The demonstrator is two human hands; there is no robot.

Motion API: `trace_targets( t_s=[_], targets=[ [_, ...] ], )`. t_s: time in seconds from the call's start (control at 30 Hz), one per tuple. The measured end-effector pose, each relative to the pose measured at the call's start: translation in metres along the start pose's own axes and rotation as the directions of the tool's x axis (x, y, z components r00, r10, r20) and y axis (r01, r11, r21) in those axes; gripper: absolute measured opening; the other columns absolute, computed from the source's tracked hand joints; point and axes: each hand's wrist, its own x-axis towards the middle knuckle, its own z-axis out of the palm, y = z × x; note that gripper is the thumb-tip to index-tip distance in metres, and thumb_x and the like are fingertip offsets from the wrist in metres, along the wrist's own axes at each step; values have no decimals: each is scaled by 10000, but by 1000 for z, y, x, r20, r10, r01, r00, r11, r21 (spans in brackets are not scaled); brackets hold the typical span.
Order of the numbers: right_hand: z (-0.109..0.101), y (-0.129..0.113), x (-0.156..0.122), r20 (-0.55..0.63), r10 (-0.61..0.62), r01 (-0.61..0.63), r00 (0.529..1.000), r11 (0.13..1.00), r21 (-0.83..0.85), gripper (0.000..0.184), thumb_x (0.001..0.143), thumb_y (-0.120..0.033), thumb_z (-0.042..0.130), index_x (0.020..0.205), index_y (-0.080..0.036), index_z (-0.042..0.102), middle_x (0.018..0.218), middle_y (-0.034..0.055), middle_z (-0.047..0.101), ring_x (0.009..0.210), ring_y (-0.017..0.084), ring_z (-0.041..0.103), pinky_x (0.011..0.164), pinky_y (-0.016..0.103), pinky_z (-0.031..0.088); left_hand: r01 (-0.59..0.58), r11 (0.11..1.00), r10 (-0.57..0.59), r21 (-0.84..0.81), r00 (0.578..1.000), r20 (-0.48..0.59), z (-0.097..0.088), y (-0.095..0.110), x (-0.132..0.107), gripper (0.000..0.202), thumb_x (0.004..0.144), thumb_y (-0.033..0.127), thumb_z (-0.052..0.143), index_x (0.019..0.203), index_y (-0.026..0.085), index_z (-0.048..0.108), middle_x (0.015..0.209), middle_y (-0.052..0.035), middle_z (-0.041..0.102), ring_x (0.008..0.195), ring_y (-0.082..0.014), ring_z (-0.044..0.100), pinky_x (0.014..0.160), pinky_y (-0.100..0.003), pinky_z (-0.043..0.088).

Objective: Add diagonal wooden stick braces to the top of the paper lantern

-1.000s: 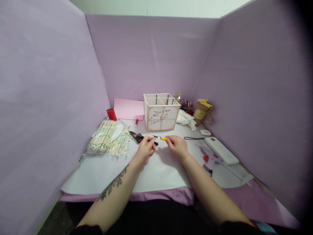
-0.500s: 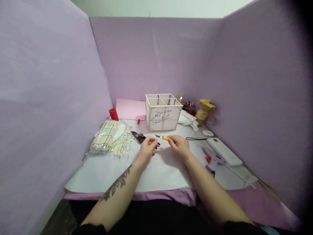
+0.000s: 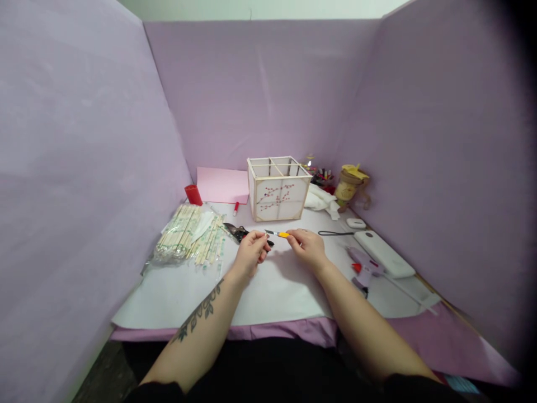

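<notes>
Left hand (image 3: 250, 253) has drawn its fingertips closer together, seemingly pinching a tiny pale bit (image 3: 267, 235), while the right hand (image 3: 309, 247) still pinches the yellow-handled knife (image 3: 284, 235), blade tip just beside them over the white sheet (image 3: 277, 296), so cutting looks ongoing.

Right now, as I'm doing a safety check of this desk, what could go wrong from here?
The blade of the yellow-handled knife in the right hand points toward the left hand; a slip might cut its fingertips.

The pruning shears lie close by the left hand, so it could knock or catch on them.

The glue gun lies beside the right forearm and might get bumped; whether it is hot cannot be told.
</notes>
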Motion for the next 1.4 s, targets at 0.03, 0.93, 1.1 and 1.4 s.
trace_targets(
  t_s=[0.03,0.93,1.1,1.4],
  targets=[
    [0,0,0,-3,2,-2,1000,1000,-2,316,914,-320,419,954,-240,722,807,36,733,776,196,631,673,272,399,2,1000,-2,1,1000,3,0,0,0,314,717,413,698,791,178,503,546,45,566,315,-30,355,346,-181,148],
    [2,3,2,-70,-47,50,996,998,36,304,915,-306,431,928,-224,723,723,36,702,713,194,629,646,278,411,42,997,-37,-69,997,70,1,1,-3,323,682,389,721,791,166,516,528,60,545,300,1,275,341,-163,107],
    [3,2,4,-90,-48,52,995,997,49,303,917,-304,424,921,-234,718,761,34,720,737,193,638,666,276,427,13,993,-5,-119,998,70,2,-1,-3,355,686,418,731,808,166,512,526,66,541,299,1,257,340,-164,107],
    [11,3,7,-91,-11,16,996,999,49,284,906,-304,449,946,-252,725,797,20,741,769,191,655,663,268,433,-14,985,24,-169,998,56,3,-1,-4,396,665,442,751,821,161,520,521,70,537,299,4,246,340,-161,112]
  ],
)
